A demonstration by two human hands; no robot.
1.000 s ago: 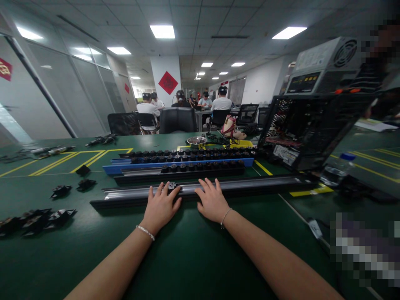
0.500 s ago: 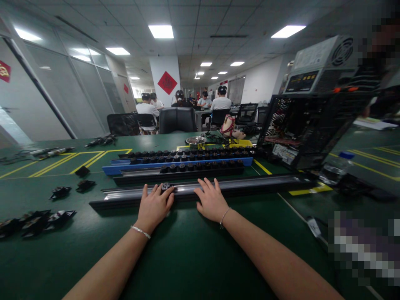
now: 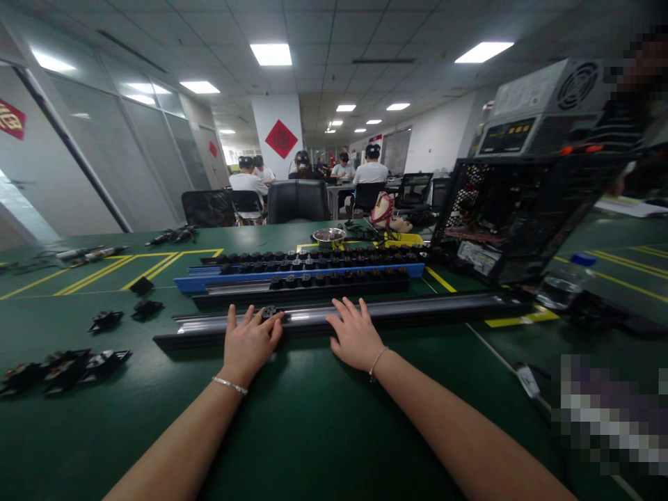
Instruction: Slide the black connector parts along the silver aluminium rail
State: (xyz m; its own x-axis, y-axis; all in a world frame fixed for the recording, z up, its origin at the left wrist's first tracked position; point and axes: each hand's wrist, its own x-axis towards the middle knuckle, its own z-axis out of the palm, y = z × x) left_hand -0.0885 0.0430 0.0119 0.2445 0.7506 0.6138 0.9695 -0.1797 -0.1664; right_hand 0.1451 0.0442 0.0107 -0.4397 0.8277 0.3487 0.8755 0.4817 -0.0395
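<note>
A long dark rail [image 3: 412,312] with a shiny metal channel lies across the green table in front of me. My left hand [image 3: 249,344] is on its left part, fingers spread. The index finger touches a small black socket-like module [image 3: 270,312] sitting in the channel. Farther right, my right hand [image 3: 356,337] rests on the near side of the same rail with its fingers stretched out and apart. Behind this rail stand a black rail with a row of round black modules [image 3: 334,278] and a blue rail [image 3: 188,285] with more such modules.
Loose black modules [image 3: 107,320] lie at the left. A metal bowl [image 3: 328,235] and a yellow tray [image 3: 404,239] stand behind the rails. To the right are an open computer case [image 3: 501,216] and a water bottle [image 3: 566,282]. Several people sit far back.
My left hand has shifted a little left along the rail, and the small module under its fingers has moved left too. My right hand has stayed in place on the rail.
</note>
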